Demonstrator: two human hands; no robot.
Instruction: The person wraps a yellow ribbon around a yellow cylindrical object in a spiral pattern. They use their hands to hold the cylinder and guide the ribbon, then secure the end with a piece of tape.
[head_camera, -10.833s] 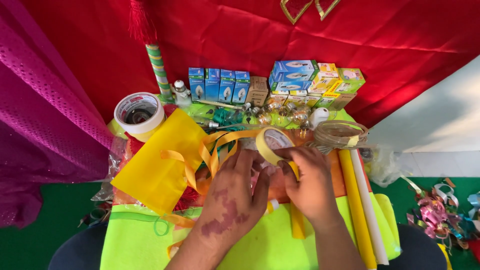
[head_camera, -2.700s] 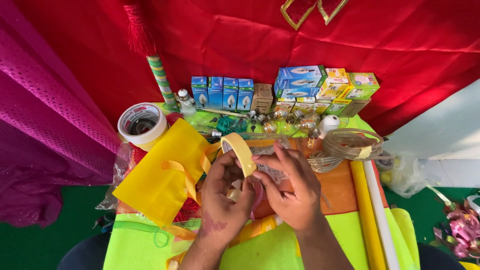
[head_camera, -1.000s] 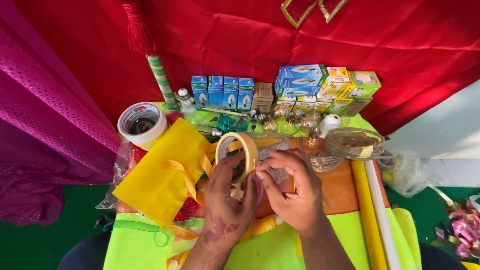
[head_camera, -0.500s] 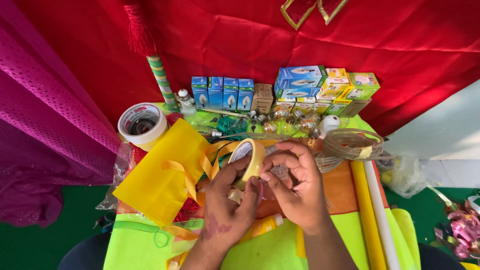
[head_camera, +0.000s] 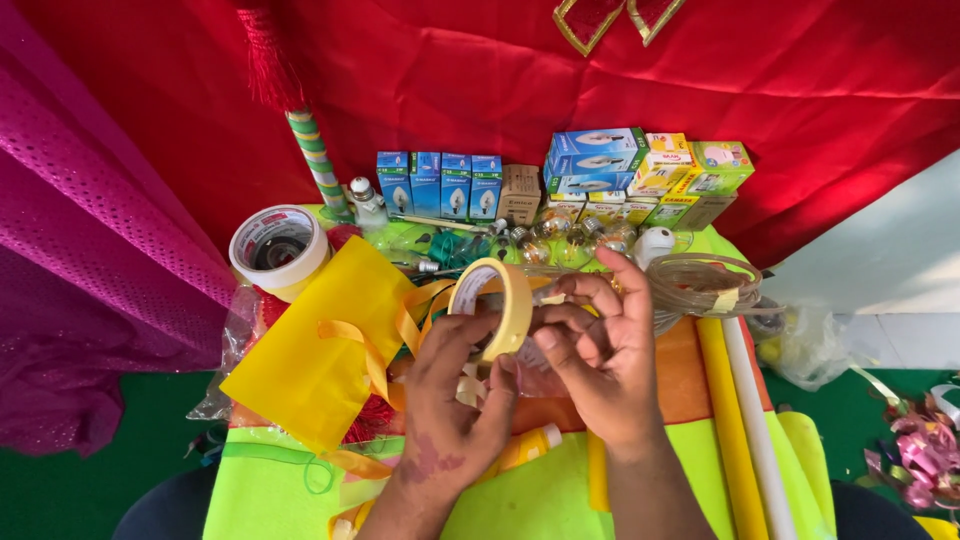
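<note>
Above the crowded table's middle, the left hand (head_camera: 450, 400) pinches the tape roll (head_camera: 495, 305) upright; the right hand (head_camera: 600, 350), fingers curled, pinches its edge; yellow sheet (head_camera: 320, 345) close left, cable coil (head_camera: 710, 285) close right, bulb boxes (head_camera: 560, 180) behind.

1. Four small blue boxes (head_camera: 440, 185) stand upright in a row at the back of the tabletop, against the red cloth; each shows a bulb picture on its front.
2. A small brown carton (head_camera: 520, 192) stands just beside them, on their right.
3. Flat blue boxes (head_camera: 595, 160) lie stacked further right (at least two).
4. Yellow boxes (head_camera: 662, 175) and a green box (head_camera: 722, 165) lean together at the row's right end.
</note>
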